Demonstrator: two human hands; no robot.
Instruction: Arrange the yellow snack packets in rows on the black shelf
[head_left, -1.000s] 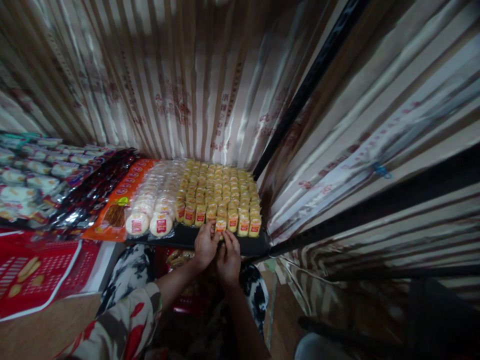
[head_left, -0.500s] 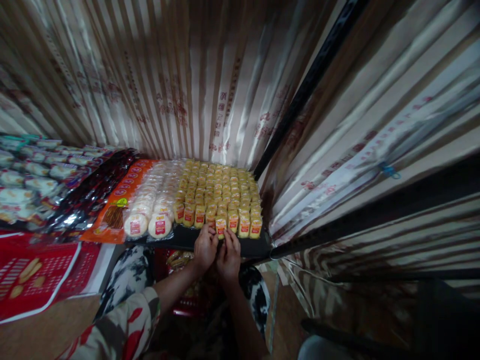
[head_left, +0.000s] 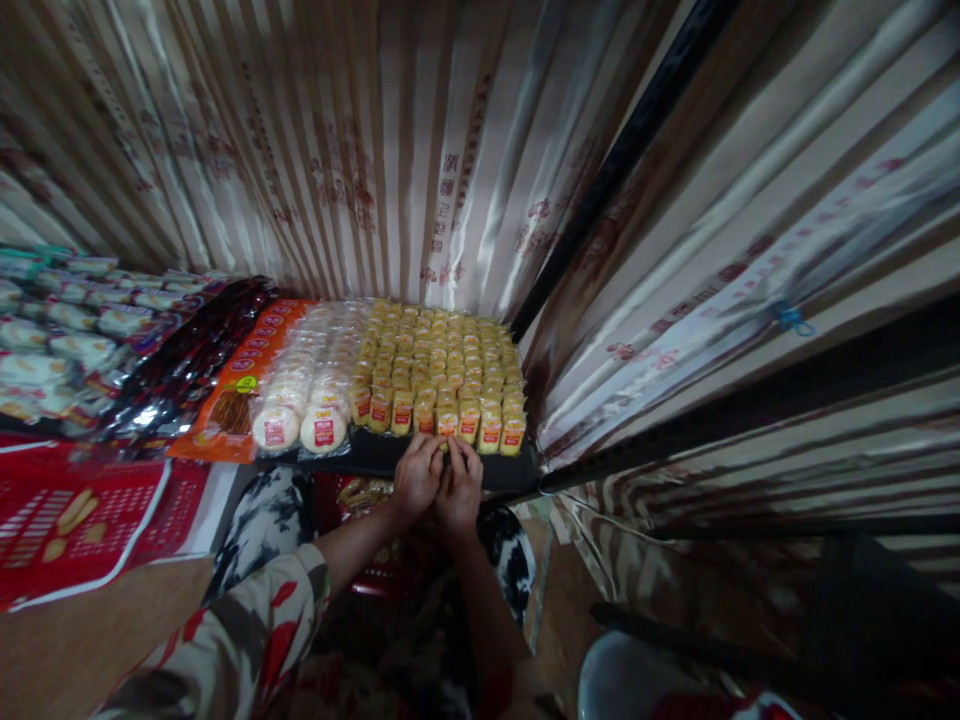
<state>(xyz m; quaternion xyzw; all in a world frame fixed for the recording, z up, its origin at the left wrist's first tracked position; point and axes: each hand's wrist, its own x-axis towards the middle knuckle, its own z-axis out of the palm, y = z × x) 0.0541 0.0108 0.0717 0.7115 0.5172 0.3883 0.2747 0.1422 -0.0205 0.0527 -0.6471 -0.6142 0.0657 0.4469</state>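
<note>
Rows of small yellow wrapped cakes (head_left: 442, 365) with red-and-white labels stand packed on a black shelf (head_left: 367, 450). My left hand (head_left: 418, 476) and my right hand (head_left: 459, 488) meet at the front edge of these rows. Thumbs and fingers of both hands are pinched together. Between the fingertips shows a bit of a yellow wrapped cake (head_left: 443, 447); most of it is hidden by the fingers. Just behind the fingertips, a labelled cake (head_left: 447, 421) faces me at the front of its row.
Left of the cakes lie round white wrapped crackers (head_left: 324, 430), an orange snack bag (head_left: 225, 410), dark shiny packets (head_left: 184, 360) and white packets (head_left: 75, 345). A red basket (head_left: 112, 515) is lower left. A black post (head_left: 600, 195) and pleated curtain (head_left: 420, 130) border the shelf.
Both hands have drawn slightly back from the front cake, and their fingertips have come closer together. The view has shifted a little, so the shelf appears higher.
</note>
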